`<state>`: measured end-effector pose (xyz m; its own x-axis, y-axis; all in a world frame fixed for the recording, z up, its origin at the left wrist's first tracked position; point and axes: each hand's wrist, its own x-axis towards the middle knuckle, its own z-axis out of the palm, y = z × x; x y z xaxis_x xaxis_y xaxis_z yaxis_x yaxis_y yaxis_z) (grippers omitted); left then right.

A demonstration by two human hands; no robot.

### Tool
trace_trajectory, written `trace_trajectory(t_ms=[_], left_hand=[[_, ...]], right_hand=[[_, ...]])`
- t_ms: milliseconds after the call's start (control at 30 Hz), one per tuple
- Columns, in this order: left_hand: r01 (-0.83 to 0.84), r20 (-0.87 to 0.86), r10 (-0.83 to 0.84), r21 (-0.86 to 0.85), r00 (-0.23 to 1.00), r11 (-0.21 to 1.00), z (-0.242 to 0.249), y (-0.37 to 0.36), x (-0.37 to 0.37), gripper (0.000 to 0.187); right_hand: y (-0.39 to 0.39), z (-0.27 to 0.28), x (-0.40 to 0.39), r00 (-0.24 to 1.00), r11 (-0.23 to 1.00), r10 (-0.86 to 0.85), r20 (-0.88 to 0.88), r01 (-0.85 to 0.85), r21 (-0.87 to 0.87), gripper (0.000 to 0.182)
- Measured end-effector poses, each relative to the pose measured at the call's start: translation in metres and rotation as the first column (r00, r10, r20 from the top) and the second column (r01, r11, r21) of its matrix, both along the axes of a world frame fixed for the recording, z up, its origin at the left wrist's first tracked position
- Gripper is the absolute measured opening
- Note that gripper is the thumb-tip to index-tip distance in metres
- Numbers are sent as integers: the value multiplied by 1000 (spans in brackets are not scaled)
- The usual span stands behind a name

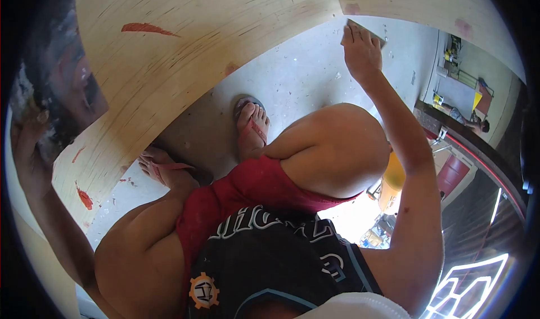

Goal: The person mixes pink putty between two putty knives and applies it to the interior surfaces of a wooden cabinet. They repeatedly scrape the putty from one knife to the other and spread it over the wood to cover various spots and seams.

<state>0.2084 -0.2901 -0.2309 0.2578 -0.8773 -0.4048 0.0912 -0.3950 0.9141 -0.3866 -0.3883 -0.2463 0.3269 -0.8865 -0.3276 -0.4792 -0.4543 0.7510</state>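
On the left, my left hand (pixel 34 156) is closed on the lower part of a dark, shiny flat plate (pixel 70 88) smeared with whitish patches. The plate overlaps a pale plywood panel (pixel 185 55) with reddish filler-like smears. Off to the upper right, my right hand (pixel 363 52) is closed on a small flat rectangular piece (pixel 372 33), greyish brown in colour. Its exact kind is hard to make out. That hand is close to the panel's lower edge, near the corner where a second pale panel (pixel 405 1) meets it; contact cannot be told.
My sandalled feet (pixel 251 125) stand on a speckled grey floor (pixel 306 71) below the panel's curved edge. At the right are a person (pixel 475 123) in the background, a red drum (pixel 453 174) and an orange container (pixel 392 184). Bright light comes from behind me.
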Motion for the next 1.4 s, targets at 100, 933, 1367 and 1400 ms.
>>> trace_trajectory(t_ms=[100,933,1367,1400], left_hand=[[130,-62,-128,23,990,991,3,-19,-41,41],[-114,-797,-7,-95,603,989,-1,-61,-289,22],[-190,-708,-34,-236,706,953,-25,26,-144,21],[-202,-713,9,-187,701,961,-34,28,-146,21]], right_hand=[[2,8,1,599,924,-363,714,328,195,41],[21,11,86,-217,963,9,976,-262,-67,50],[-114,74,24,828,728,525,197,-556,401,25],[-121,64,10,811,668,539,228,-577,470,22]])
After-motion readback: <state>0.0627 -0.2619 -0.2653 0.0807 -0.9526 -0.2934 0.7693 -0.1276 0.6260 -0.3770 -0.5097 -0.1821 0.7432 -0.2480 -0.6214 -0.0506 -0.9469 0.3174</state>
